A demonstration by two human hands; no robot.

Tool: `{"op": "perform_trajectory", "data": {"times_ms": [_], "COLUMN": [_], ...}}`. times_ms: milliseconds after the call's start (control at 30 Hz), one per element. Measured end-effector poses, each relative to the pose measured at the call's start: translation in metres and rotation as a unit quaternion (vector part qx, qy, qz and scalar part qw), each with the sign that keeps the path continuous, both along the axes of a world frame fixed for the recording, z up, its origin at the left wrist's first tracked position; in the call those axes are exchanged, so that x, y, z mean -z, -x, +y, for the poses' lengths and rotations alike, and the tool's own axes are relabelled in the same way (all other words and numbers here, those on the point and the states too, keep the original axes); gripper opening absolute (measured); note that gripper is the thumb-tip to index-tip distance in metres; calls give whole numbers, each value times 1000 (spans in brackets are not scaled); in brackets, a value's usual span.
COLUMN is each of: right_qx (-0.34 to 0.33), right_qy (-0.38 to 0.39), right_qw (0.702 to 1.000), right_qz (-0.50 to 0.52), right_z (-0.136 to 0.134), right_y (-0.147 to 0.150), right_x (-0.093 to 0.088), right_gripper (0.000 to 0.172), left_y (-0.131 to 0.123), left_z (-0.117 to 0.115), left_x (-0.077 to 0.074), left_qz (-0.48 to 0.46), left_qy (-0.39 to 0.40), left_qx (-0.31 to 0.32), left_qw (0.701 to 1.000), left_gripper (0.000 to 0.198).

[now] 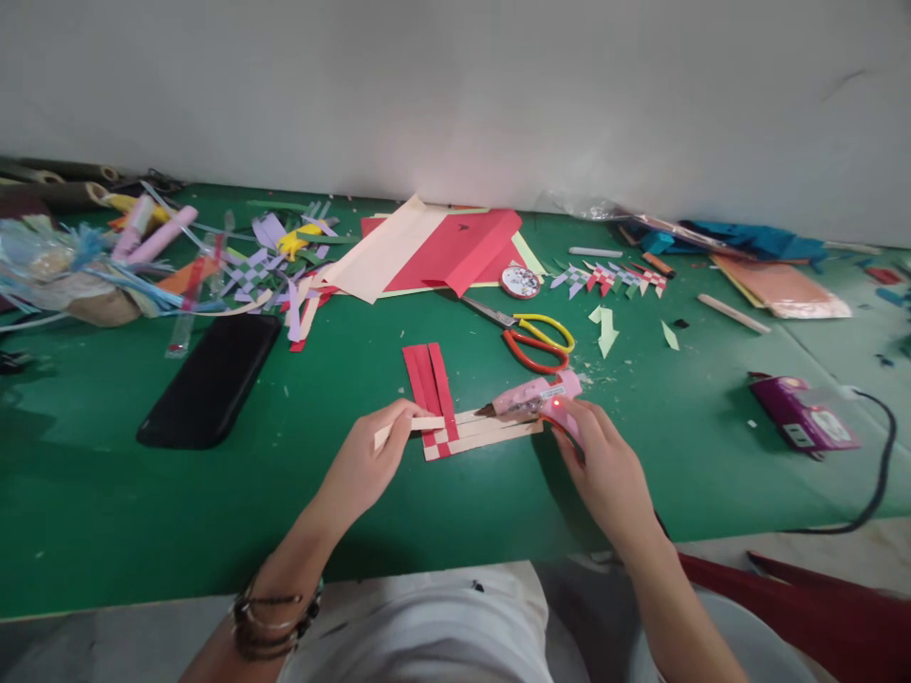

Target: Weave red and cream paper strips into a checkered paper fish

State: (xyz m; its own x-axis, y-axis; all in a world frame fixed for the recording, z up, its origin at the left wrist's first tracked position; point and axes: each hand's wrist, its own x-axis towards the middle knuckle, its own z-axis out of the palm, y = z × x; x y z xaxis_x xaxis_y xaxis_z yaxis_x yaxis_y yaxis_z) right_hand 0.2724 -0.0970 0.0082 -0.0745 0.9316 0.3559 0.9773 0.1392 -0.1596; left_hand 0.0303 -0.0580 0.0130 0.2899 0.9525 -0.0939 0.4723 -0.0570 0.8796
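My left hand (370, 460) pinches the folded end of a cream paper strip (428, 424), which crosses red paper strips (425, 379). Red and cream strips interlace in a small checkered corner (442, 446) lying on the green table. In my right hand (604, 465) is a pink hot glue gun (530, 394), its red light lit. Its nozzle points left, close over the cream strips (491, 434) that run toward my right hand. Whether the nozzle touches the paper I cannot tell. My fingers wrap the gun's handle and hide part of it.
Scissors (537, 343) with yellow and red handles lie just beyond the glue gun. A black phone (210, 384) rests at left, a purple box (804, 413) with a cable at right. Paper sheets (455, 247), woven scraps (249, 275) and a round tin (520, 282) are farther back.
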Motion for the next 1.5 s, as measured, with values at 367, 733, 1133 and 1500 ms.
{"op": "perform_trajectory", "data": {"times_ms": [367,733,1133,1500], "right_qx": [24,28,58,66], "right_qy": [2,-15,-24,-32], "right_qw": [1000,998,996,994], "right_qz": [-18,-46,-65,-85], "right_z": [-3,-3,-4,-8], "right_y": [-14,-24,-35,-43], "right_x": [-4,-6,-6,-10], "right_gripper": [22,22,23,23], "left_y": [1,-1,-2,-1], "left_z": [1,1,1,1], "left_x": [2,-1,0,1], "left_qz": [4,-21,-13,15], "left_qy": [6,-4,7,-6], "left_qx": [-5,-2,-9,-11], "left_qw": [1000,1000,1000,1000], "left_gripper": [36,35,36,36]}}
